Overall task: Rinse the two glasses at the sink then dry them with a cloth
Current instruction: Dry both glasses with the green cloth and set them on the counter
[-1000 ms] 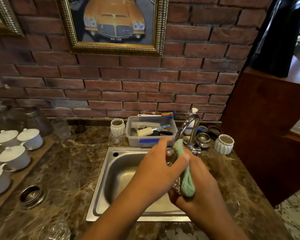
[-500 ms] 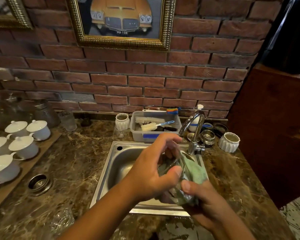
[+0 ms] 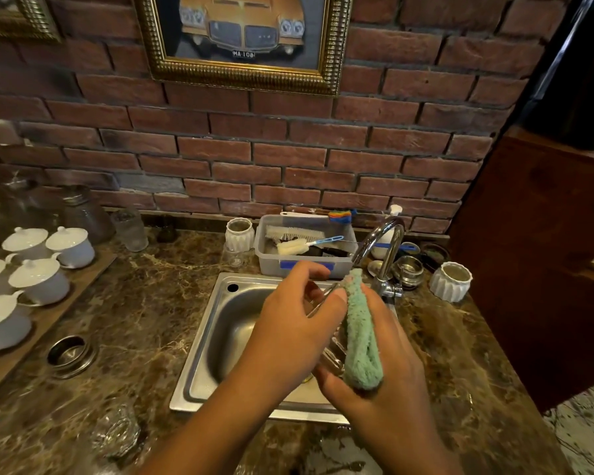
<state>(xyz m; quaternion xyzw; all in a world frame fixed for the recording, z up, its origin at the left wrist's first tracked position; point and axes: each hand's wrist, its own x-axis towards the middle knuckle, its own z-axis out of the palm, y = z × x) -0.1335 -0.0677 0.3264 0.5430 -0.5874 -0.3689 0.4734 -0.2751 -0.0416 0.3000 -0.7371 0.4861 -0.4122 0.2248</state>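
Marble counter (image 3: 144, 303) spreads wide off the 9 o'clock rim of the sink (image 3: 234, 323). Over the basin the left hand (image 3: 288, 323) grasps a glass (image 3: 330, 358). At its 3 o'clock the right hand (image 3: 384, 382) clutches the green cloth (image 3: 360, 337) against it. The tap (image 3: 384, 255) crowds in at 1 o'clock. A second glass (image 3: 115, 430) sits at 7, near the counter's front edge.

A single wide-angle view is taken from head height, aimed forward and down, close above the sink (image 3: 225, 337); the brick wall (image 3: 288, 159) behind it is included.
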